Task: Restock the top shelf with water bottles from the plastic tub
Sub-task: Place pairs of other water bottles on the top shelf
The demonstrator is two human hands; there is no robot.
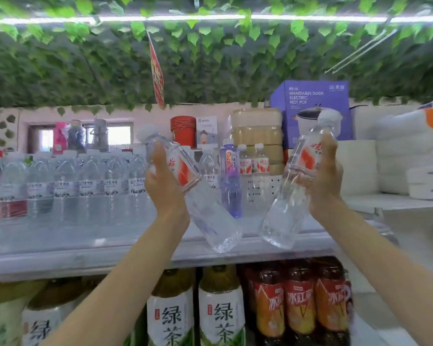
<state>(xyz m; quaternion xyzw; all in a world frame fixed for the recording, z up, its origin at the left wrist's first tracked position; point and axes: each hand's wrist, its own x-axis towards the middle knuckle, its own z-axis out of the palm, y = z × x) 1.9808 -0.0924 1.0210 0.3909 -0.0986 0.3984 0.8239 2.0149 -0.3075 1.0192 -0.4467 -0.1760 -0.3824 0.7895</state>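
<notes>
Gripped round the label by left hand (164, 182): water bottle (210, 218), tilted, base below the grip. Gripped likewise by right hand (323, 181): second water bottle (283, 213), before top shelf (85, 250).

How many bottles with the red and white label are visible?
4: left bottle in the left hand, right bottle in the right hand, two shelf bottles on the top shelf right of the purple bottle. Others may be hidden.
</notes>
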